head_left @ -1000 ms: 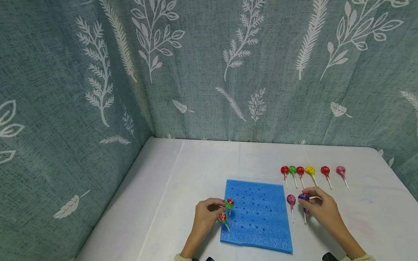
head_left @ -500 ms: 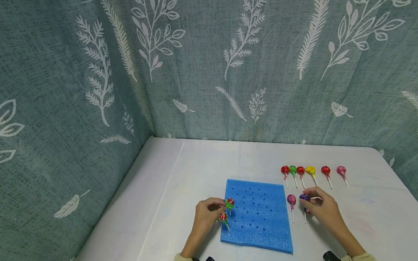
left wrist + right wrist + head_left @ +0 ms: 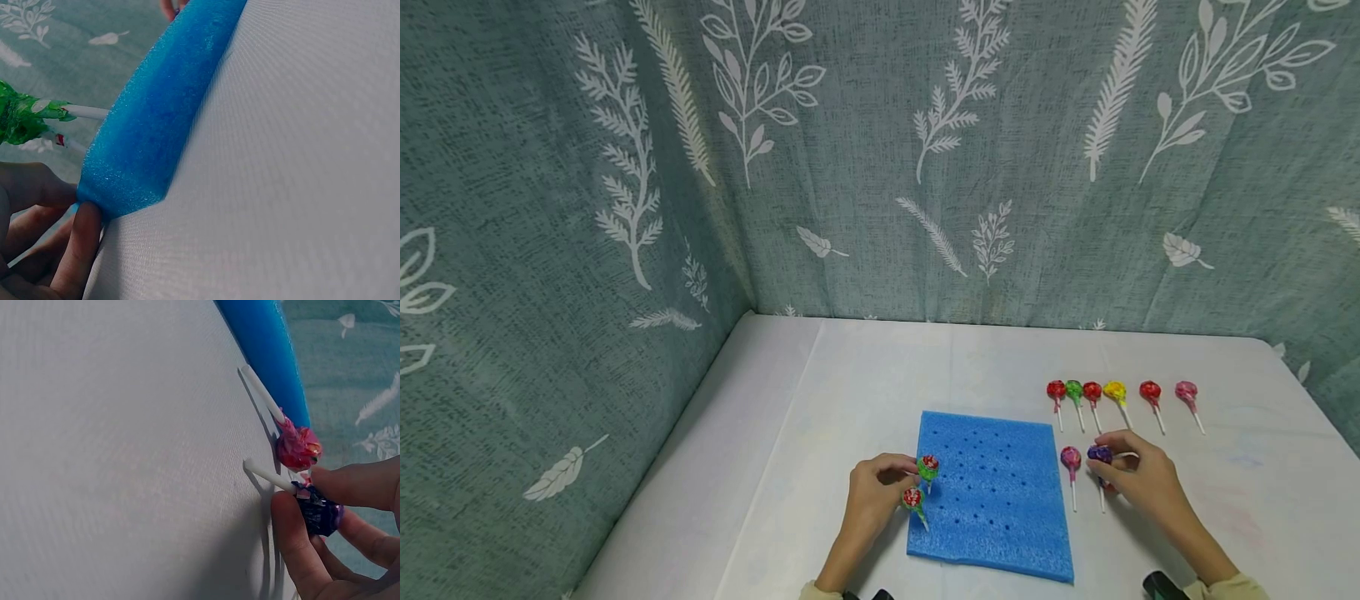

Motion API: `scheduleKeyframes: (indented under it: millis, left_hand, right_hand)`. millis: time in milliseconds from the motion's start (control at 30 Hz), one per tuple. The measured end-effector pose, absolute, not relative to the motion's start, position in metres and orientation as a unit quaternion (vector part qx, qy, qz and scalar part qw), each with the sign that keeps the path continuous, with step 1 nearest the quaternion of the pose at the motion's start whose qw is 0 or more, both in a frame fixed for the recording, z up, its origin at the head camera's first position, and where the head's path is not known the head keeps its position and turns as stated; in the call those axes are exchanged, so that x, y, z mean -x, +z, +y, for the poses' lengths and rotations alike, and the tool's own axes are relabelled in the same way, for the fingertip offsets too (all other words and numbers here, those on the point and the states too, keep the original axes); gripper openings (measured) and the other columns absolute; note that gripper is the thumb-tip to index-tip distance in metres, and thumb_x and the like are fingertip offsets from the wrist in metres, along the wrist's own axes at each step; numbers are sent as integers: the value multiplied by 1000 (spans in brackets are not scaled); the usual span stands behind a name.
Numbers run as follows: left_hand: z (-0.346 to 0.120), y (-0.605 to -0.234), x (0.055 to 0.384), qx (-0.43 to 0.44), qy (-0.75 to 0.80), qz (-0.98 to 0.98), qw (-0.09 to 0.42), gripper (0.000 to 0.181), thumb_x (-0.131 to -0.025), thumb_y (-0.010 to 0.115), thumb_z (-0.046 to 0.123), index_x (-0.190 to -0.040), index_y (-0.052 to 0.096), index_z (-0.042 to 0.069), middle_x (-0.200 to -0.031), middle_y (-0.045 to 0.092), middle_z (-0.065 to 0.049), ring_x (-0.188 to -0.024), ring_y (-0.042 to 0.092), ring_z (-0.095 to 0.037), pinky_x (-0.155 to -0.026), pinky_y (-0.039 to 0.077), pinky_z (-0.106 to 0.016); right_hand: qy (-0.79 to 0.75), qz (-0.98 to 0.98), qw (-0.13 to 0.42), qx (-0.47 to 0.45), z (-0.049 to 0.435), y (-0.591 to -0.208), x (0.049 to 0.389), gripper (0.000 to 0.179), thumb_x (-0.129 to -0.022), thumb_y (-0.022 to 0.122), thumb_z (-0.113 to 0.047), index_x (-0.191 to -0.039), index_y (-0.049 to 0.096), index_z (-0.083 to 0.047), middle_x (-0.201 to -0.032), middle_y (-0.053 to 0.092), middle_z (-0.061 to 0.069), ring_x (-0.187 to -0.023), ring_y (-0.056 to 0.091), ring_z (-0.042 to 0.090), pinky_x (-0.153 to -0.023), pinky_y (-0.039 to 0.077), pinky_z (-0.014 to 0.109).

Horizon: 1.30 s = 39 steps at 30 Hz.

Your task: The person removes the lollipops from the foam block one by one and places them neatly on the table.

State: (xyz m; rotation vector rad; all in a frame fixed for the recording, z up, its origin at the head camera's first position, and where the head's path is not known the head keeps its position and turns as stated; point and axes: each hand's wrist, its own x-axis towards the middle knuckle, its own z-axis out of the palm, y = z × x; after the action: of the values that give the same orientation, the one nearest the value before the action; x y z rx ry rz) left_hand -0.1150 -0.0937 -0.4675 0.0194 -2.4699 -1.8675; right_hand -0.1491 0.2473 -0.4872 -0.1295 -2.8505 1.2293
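My left hand (image 3: 874, 492) pinches the left edge of a blue foam board (image 3: 985, 533) with thumb and finger, as the left wrist view shows. Two lollipops in green and red wrappers stand by their sticks in the board beside that hand: one farther back (image 3: 928, 467), one nearer (image 3: 913, 498). Right of the board, my right hand (image 3: 1138, 475) holds a purple-wrapped lollipop (image 3: 320, 515) between thumb and fingers, its stick pointing toward the near side. A pink lollipop (image 3: 1071, 457) lies on the table just left of that hand.
Behind the right hand, a row of several lollipops, including a green one (image 3: 1074, 391), a yellow one (image 3: 1115, 392) and a pink one (image 3: 1187, 392), lies on the white table (image 3: 820, 400). Rows of small holes mark the board. A leaf-patterned curtain (image 3: 850, 167) hangs behind and at left.
Almost nothing differs: both hands keep their places and grips, and the whole view shifts very slightly.
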Motion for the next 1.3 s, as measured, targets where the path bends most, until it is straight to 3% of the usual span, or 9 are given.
scheduleKeyframes:
  millis: [400,633,800,1100,1300]
  left_hand:
    - [-94,-466,116,-19,-607,-794,15,9,-76,70,-8,-82,71,-2,-91,69,-14,-80,63,-23,-70,51,-23]
    - [-97,-499,127,-20,-609,-793,18,11,-75,73,-5,-82,73,3,-90,70,-7,-77,63,-16,-69,51,-23]
    - [-97,-509,130,-18,-606,-795,19,12,-74,74,-2,-83,73,6,-90,70,-3,-76,63,-12,-70,51,-23]
    - [-96,-505,130,-19,-602,-798,19,12,-74,74,-3,-82,73,6,-90,70,-3,-76,62,-12,-70,51,-23]
    - [-93,-481,124,-17,-599,-800,19,9,-74,72,-7,-80,72,0,-90,70,-10,-76,62,-19,-68,50,-22]
  right_hand:
    - [375,-926,8,46,250,-491,152,38,-80,75,-12,-111,59,3,-104,61,27,-75,53,23,-53,45,17]
    - [356,-934,6,42,252,-488,155,38,-78,77,-14,-108,60,3,-93,63,20,-72,48,23,-52,40,22]
    - [354,-934,-4,45,254,-488,157,39,-79,76,-14,-111,60,2,-101,62,26,-70,46,22,-48,38,23]
    - [375,-925,-30,53,254,-488,156,40,-79,75,-13,-112,59,3,-106,59,29,-53,48,18,-42,41,25]
    - [380,-923,-38,46,254,-487,158,39,-79,75,-13,-112,58,2,-106,57,29,-51,50,18,-43,43,25]
